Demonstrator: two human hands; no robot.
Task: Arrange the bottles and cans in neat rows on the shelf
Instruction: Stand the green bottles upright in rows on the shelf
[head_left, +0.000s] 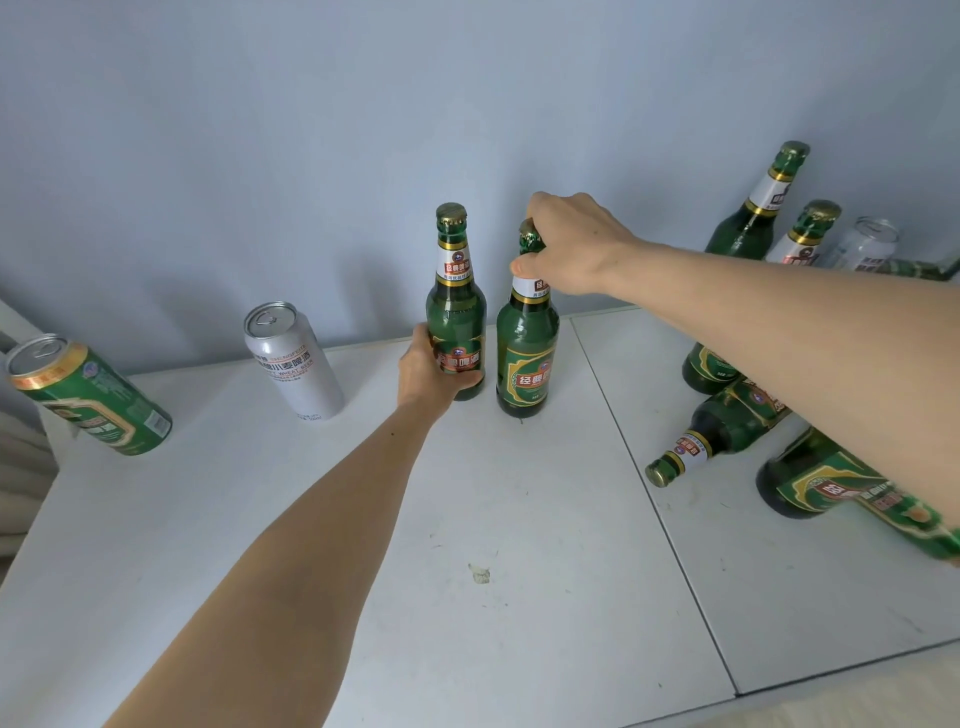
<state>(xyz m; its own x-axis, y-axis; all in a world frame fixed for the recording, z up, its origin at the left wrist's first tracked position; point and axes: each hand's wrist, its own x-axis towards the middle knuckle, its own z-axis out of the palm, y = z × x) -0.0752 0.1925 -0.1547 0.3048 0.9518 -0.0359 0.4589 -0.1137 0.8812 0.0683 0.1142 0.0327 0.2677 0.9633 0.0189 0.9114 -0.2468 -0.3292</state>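
Observation:
Two green glass beer bottles stand upright side by side near the wall on the white shelf top. My left hand wraps around the lower body of the left bottle. My right hand grips the neck and cap of the right bottle. Both bottle bases rest on the surface. A white can stands to their left, and a green can stands at the far left edge.
At the right, two upright green bottles and a clear can stand by the wall. Two bottles lie on their sides, partly under my right forearm. A seam splits the surface.

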